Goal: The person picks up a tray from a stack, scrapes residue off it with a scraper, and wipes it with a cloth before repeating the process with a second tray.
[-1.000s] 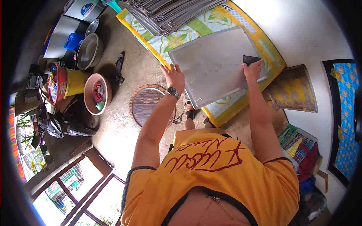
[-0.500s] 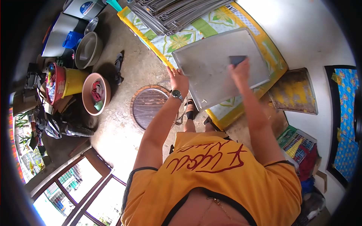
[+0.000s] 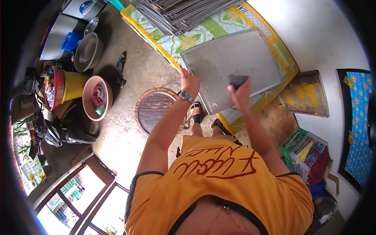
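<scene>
A grey metal baking tray [image 3: 231, 58] lies flat on the cloth-covered table, with small light crumbs or scraps on its surface. My left hand [image 3: 189, 82], with a wristwatch [image 3: 185, 95] on its wrist, grips the tray's near left edge. Blurred by motion, my right hand [image 3: 241, 94] is closed round a dark flat scraper [image 3: 238, 80] and presses it to the tray's surface. Whether the scraper is a blade or a pad is not plain.
Stacked metal trays [image 3: 184, 15] stand at the table's far end, on a flowered tablecloth [image 3: 196, 39]. A round wooden stool [image 3: 156, 111] is on the floor, near a pink basin [image 3: 106, 105]. To the right are a worn yellow panel [image 3: 305, 94] and a crate [image 3: 309, 149].
My right hand has drawn the dark scraper across the tray toward my body and slightly left. My left hand stays at the tray's edge.
</scene>
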Demonstrator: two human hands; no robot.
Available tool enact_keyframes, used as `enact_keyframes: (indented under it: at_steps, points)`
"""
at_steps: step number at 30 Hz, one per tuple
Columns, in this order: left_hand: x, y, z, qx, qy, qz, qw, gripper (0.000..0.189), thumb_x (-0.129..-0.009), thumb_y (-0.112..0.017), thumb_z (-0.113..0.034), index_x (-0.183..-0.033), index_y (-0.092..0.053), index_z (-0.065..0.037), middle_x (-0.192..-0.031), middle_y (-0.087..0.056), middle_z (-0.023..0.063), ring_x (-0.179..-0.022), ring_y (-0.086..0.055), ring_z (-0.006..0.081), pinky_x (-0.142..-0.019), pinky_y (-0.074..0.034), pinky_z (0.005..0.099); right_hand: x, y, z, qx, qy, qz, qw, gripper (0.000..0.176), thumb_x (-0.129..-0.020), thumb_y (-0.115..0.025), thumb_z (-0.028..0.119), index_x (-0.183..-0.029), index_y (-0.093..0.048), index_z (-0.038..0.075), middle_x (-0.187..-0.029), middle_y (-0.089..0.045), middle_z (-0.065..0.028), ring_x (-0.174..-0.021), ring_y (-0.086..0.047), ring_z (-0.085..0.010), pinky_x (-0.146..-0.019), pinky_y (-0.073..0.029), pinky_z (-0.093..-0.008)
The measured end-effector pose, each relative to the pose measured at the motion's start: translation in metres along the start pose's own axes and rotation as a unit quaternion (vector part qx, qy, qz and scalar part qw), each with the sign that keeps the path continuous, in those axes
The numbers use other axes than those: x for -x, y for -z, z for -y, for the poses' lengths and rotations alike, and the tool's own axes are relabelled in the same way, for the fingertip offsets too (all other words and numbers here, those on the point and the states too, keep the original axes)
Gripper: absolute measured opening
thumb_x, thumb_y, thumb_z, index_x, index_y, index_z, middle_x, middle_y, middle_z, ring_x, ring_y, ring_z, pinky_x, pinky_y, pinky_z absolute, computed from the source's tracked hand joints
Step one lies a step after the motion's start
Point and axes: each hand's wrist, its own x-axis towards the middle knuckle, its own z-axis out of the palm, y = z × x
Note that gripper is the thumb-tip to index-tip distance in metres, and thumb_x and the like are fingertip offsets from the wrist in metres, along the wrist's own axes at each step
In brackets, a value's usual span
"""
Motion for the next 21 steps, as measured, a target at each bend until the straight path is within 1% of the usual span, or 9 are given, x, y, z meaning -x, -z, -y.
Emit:
enact_keyframes:
  at_steps: [3,6,8,10,11,13,17,20,21]
  points:
    - [-0.006,0.001,0.003,0.008,-0.02,-0.003,1.0,0.029,-0.09,-0.049,-0.019,-0.108,-0.071,-0.013,-0.122,-0.062,0.0148,-0.126,-0.046,0.0403,-0.108,0.0,0.0689,0.04,-0.002,0.052,0.011,-0.023,0.164,0.986,0.104,-0.072,-0.077,0.033,-0.142,-0.015,-0.013,-0.133,-0.04,-0.033,-0.122,-0.043,-0.0449,-0.105,-0.035,-0.0447]
    - [-0.013,-0.005,0.003,0.011,-0.038,-0.011,0.999,0.027,-0.088,-0.052,-0.017,-0.104,-0.072,-0.012,-0.114,-0.066,0.0152,-0.123,-0.049,0.0405,-0.108,0.0,0.0689,0.029,-0.017,0.016,0.033,0.051,0.09,0.994,0.104,-0.072,-0.077,0.034,-0.143,-0.015,-0.011,-0.136,-0.039,-0.0316,-0.123,-0.042,-0.0445,-0.105,-0.035,-0.0446]
    - [-0.014,-0.012,0.002,0.002,-0.036,-0.03,0.999,0.026,-0.088,-0.053,-0.017,-0.104,-0.072,-0.012,-0.111,-0.067,0.0155,-0.121,-0.051,0.0408,-0.108,0.0,0.0689,-0.01,0.001,-0.016,0.077,0.066,-0.051,0.994,0.105,-0.073,-0.077,0.034,-0.144,-0.013,-0.009,-0.136,-0.037,-0.0313,-0.124,-0.042,-0.0444,-0.105,-0.035,-0.0449]
    - [-0.013,-0.023,-0.001,-0.037,-0.036,-0.07,0.996,0.025,-0.087,-0.053,-0.017,-0.102,-0.072,-0.011,-0.107,-0.069,0.0149,-0.12,-0.052,0.0412,-0.108,0.0,0.0689,-0.039,0.036,-0.02,0.07,-0.117,-0.062,0.989,0.102,-0.074,-0.076,0.03,-0.145,-0.012,-0.005,-0.135,-0.04,-0.0276,-0.122,-0.044,-0.0429,-0.103,-0.037,-0.0449]
    - [-0.014,-0.025,0.0,-0.058,-0.035,-0.093,0.993,0.025,-0.087,-0.053,-0.016,-0.102,-0.073,-0.01,-0.105,-0.069,0.0146,-0.119,-0.052,0.0414,-0.108,0.0,0.0689,-0.039,0.04,-0.018,0.057,-0.126,-0.046,0.989,0.103,-0.075,-0.076,0.031,-0.145,-0.011,-0.006,-0.136,-0.038,-0.029,-0.124,-0.042,-0.0435,-0.104,-0.036,-0.0448]
    - [-0.014,-0.021,0.001,-0.066,-0.039,-0.097,0.992,0.025,-0.087,-0.053,-0.016,-0.101,-0.073,-0.01,-0.102,-0.07,0.0142,-0.118,-0.053,0.042,-0.108,-0.001,0.0691,-0.033,0.047,-0.015,0.036,-0.139,-0.014,0.989,0.105,-0.075,-0.076,0.033,-0.145,-0.009,-0.008,-0.138,-0.034,-0.0318,-0.127,-0.038,-0.0447,-0.106,-0.035,-0.0448]
    - [-0.014,-0.021,0.002,-0.043,-0.063,-0.066,0.995,0.024,-0.087,-0.053,-0.015,-0.1,-0.073,-0.009,-0.097,-0.071,0.0137,-0.116,-0.054,0.0434,-0.107,-0.003,0.0698,0.0,0.011,0.0,0.015,-0.105,-0.027,0.994,0.106,-0.073,-0.077,0.033,-0.145,-0.01,-0.008,-0.133,-0.038,-0.032,-0.122,-0.042,-0.0451,-0.102,-0.038,-0.0451]
    - [-0.014,-0.019,0.002,-0.048,-0.058,-0.071,0.995,0.024,-0.087,-0.053,-0.015,-0.099,-0.073,-0.01,-0.096,-0.071,0.0128,-0.114,-0.056,0.0431,-0.107,-0.004,0.0702,0.007,0.008,0.022,-0.004,-0.091,0.01,0.996,0.103,-0.072,-0.078,0.03,-0.144,-0.014,-0.007,-0.128,-0.044,-0.0294,-0.116,-0.047,-0.0442,-0.1,-0.039,-0.0447]
    - [-0.015,-0.02,0.001,-0.045,-0.059,-0.077,0.994,0.024,-0.086,-0.053,-0.014,-0.098,-0.073,-0.01,-0.096,-0.071,0.0125,-0.113,-0.056,0.043,-0.107,-0.004,0.0703,0.01,0.005,0.024,-0.007,-0.07,0.01,0.997,0.103,-0.072,-0.078,0.03,-0.144,-0.014,-0.007,-0.126,-0.045,-0.0295,-0.115,-0.048,-0.044,-0.098,-0.04,-0.0445]
